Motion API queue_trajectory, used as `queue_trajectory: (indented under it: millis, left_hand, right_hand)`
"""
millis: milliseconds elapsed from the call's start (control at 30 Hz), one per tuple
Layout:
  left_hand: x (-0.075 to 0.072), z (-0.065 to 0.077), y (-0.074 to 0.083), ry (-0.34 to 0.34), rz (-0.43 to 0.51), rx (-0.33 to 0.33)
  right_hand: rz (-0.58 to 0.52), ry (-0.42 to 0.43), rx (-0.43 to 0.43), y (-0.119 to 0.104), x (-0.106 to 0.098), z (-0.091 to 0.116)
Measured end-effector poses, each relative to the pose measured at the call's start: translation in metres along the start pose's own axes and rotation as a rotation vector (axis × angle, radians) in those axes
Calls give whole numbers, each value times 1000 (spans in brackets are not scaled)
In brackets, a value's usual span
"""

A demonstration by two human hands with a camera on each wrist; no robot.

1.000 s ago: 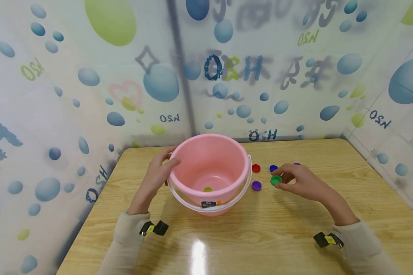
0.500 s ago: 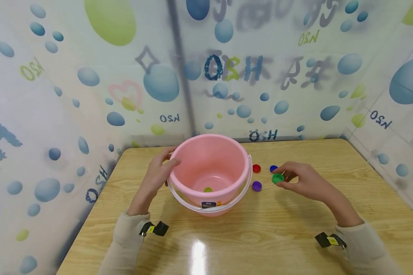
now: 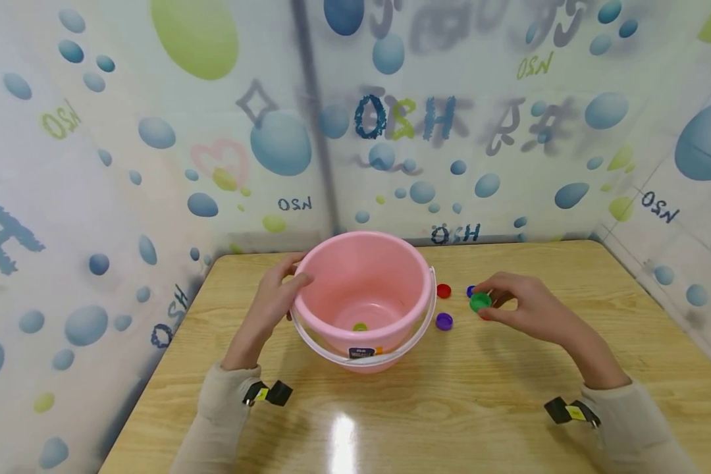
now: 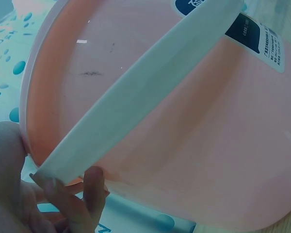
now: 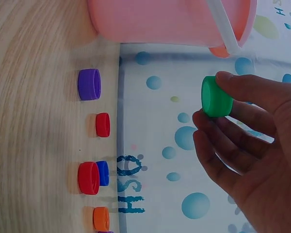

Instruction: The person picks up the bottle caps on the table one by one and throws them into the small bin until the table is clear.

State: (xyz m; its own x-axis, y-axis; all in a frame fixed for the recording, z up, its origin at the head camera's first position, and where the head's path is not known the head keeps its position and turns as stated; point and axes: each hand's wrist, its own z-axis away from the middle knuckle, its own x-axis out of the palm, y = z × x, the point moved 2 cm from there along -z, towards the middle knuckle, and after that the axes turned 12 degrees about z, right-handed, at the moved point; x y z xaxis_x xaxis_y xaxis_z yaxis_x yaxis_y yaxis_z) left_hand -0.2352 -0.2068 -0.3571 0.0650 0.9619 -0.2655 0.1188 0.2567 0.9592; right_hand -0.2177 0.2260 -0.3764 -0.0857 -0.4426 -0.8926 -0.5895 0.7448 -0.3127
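My left hand grips the left rim of a pink bucket, thumb over the inside. In the left wrist view its fingers lie by the end of the white handle. A yellow-green cap lies in the bucket. Right of the bucket, my right hand pinches a green bottle cap between thumb and fingers, above the table. Below it on the table stand a purple cap, a small red cap, a larger red cap, a blue cap and an orange cap.
The wooden table backs onto a white curtain printed with blue and green drops. The bucket's handle hangs down across its near side. Another purple cap is cut off at the bottom of the right wrist view.
My right hand has moved slightly right and up with the green cap, and a red cap now shows just below it. My left hand and the bucket stay in place.
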Motion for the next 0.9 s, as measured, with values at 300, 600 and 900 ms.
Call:
queue_trajectory:
  millis: [300, 600, 900]
  left_hand:
    - [-1, 0, 0, 0, -2, 1]
    - [-1, 0, -1, -2, -1, -1]
    - [0, 0, -1, -3, 3, -5]
  right_hand:
    - [8, -9, -40, -7, -8, -11]
    - [33, 5, -60, -12, -18, -20]
    - [13, -11, -72, -18, -30, -29]
